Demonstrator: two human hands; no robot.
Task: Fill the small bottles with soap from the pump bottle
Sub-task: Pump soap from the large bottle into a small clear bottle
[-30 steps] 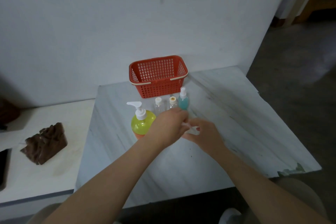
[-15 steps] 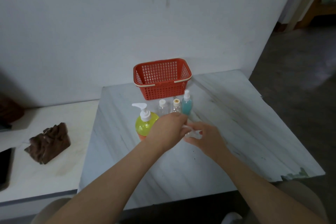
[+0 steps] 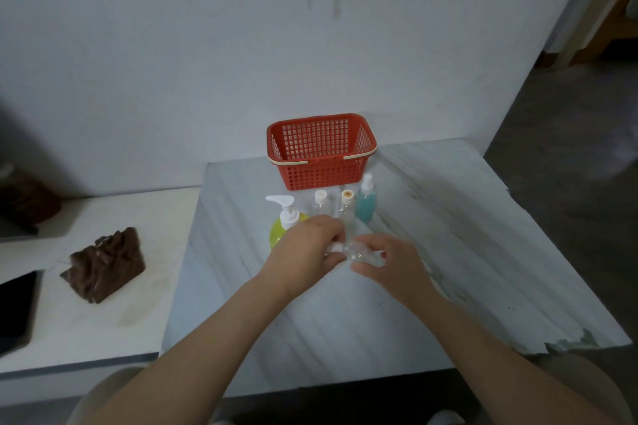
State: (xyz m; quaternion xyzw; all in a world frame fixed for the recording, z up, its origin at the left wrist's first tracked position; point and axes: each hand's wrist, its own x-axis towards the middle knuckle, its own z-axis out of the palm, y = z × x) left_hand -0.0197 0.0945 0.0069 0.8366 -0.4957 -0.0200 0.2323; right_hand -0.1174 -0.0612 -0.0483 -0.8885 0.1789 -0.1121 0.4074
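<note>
Both hands meet over the marble worktop (image 3: 448,224), just in front of the bottle row. Right hand (image 3: 390,260) is closed round the body of a small clear bottle (image 3: 357,252), held tipped on its side w/ the neck pointing left. Left hand (image 3: 305,248) has its fingers pinched shut on the white cap (image 3: 335,247) at that neck.

Vs half a sec ago: the hands sit in much the same spot relative to the bottles, but the clear bottle body is more exposed between them and the cap end shows as a white stub by the left fingers. I read that as the cap being twisted, prob. partway unscrewed; can't tell if it's actually free of the neck yet.

Meaning for the task: this is the opening step, no soap moved yet as far as I can see. The green pump bottle (image 3: 286,224) stands upright just behind the left hand, untouched. Behind the hands stand two more clear small bottles (image 3: 321,203), caps on, beside a teal spray bottle (image 3: 366,200). Orange basket (image 3: 321,152) sits behind them, appears empty.

Next, prob.: cap off and set down, bottle turned upright under the pump spout. Narrow neck, so spill risk
</note>
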